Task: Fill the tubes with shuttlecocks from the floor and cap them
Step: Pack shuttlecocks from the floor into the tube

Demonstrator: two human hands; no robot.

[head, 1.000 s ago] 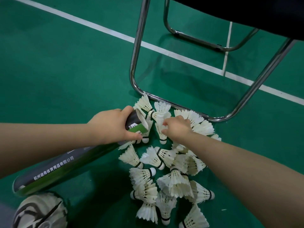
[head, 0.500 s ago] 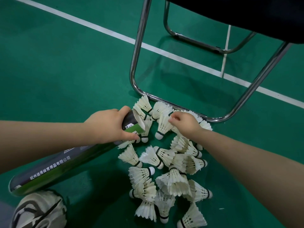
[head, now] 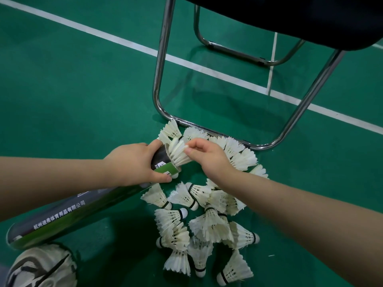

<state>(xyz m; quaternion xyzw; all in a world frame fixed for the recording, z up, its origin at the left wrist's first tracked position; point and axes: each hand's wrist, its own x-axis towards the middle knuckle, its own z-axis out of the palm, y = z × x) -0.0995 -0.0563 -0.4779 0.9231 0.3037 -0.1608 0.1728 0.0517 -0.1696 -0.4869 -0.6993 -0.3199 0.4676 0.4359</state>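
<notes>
From the head camera, the left hand (head: 132, 164) wraps its fingers around the long dark tube (head: 68, 216), near its open end. The tube lies slanted, low over the green floor (head: 62, 90). The right hand (head: 209, 158) pinches the feathers of one white shuttlecock (head: 179, 155) with its fingertips. That shuttlecock sits at the mouth of the tube, feathers sticking out. Many more shuttlecocks (head: 209, 222) lie in a heap on the floor, beside the shiny chair leg (head: 159, 79). A shoe (head: 41, 268) shows at the bottom left.
</notes>
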